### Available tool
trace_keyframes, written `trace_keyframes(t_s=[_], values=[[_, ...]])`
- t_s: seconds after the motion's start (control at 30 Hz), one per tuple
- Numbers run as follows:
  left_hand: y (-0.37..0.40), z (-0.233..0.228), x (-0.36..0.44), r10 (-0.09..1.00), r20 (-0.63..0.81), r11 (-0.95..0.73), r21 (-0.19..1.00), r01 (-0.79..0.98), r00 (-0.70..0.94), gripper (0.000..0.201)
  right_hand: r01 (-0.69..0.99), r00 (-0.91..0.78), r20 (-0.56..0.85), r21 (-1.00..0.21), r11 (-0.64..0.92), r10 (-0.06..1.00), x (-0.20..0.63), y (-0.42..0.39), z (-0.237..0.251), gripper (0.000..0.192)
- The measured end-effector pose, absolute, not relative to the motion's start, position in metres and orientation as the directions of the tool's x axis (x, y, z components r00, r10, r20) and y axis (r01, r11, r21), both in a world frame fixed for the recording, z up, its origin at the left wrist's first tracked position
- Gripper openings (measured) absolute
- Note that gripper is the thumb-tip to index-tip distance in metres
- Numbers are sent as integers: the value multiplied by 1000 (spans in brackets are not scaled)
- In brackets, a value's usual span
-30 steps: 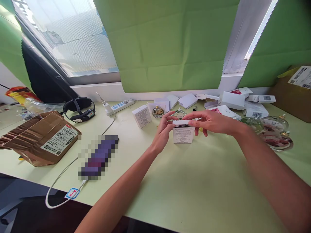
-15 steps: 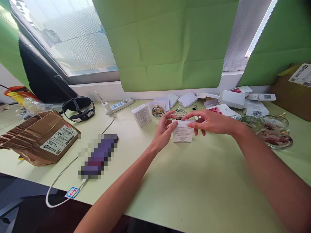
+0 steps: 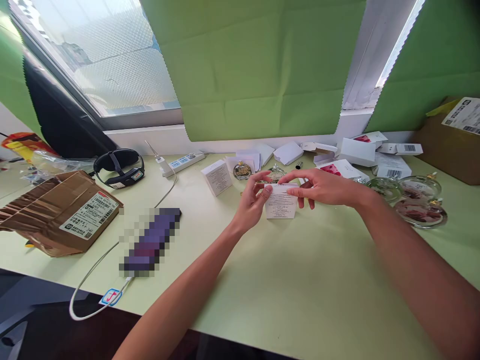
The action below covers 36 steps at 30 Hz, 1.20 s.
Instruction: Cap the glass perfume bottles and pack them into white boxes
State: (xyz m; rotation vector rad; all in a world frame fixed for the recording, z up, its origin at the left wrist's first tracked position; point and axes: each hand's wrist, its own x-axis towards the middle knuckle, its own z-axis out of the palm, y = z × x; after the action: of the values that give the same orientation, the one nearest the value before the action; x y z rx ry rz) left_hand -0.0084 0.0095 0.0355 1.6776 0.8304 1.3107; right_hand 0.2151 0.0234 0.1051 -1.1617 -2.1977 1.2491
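A small white carton [image 3: 281,207] with fine printed text on its near side stands upright on the table. My left hand [image 3: 250,203] is closed on its left side, thumb at the upper left corner and fingers behind. My right hand [image 3: 321,187] pinches the carton's top edge at the right, with the thumb in front and the index finger across the top; its other fingers hang loosely beside the carton. Just behind the hands sits a glass perfume bottle [image 3: 276,175], partly hidden. A second, dark-patterned bottle [image 3: 242,171] stands left of it, near another upright white carton [image 3: 217,178].
Several white boxes [image 3: 358,152] lie piled at the back right, with round glass bottles [image 3: 420,213] before them. On the left are a brown cardboard package [image 3: 88,215], a black headset [image 3: 118,169], a power strip [image 3: 185,162] and a blurred-out phone [image 3: 152,242] on a white cable.
The view has shifted very slightly. Both hands stay on the carton in nearly the same pose, and the carton remains standing in place.
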Motion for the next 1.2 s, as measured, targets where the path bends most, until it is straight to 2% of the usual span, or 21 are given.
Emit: trace_keyframes(t_s=[0.63,1.0,1.2], values=[[7,39,-8,889,372,-377,925,-34,265,31,441,-593,-142,-881,172,793,217,23,104,48],[6,40,-7,918,277,-272,961,-58,284,33,475,-614,-120,-846,243,780,218,23,106,47],[6,39,-7,926,262,-262,964,-38,270,34,532,-634,-74,-765,364,770,220,19,112,46]])
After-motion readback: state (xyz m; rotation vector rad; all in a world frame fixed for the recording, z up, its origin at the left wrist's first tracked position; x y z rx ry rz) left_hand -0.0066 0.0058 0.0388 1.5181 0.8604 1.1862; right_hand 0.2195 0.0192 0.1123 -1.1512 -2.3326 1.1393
